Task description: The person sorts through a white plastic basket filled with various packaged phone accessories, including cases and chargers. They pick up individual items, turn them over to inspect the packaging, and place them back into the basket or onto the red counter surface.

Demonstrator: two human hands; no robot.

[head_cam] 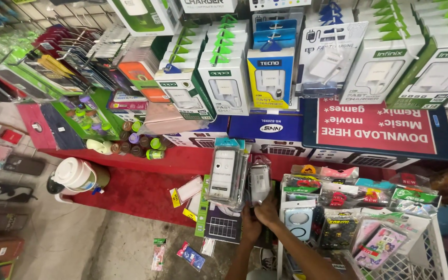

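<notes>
My left hand (250,226) and my right hand (267,210) meet low in the middle of the view. The left hand grips the bottom of a fanned stack of clear blister packs (225,175) holding pale gadgets, held upright. The right hand pinches a smaller clear pack (260,181) just right of that stack. Both arms come up from the bottom edge. The fingers are partly hidden behind the packs. Under the hands lies a dark box with a solar-panel picture (223,226).
A white wire basket (431,243) on the right holds several packaged accessories. Charger boxes (270,78) hang on the wall behind, beside a red and blue signboard (377,127). A white lidded jug (74,175) and small bottles (136,142) stand at left. Loose packets (157,254) lie on the concrete floor.
</notes>
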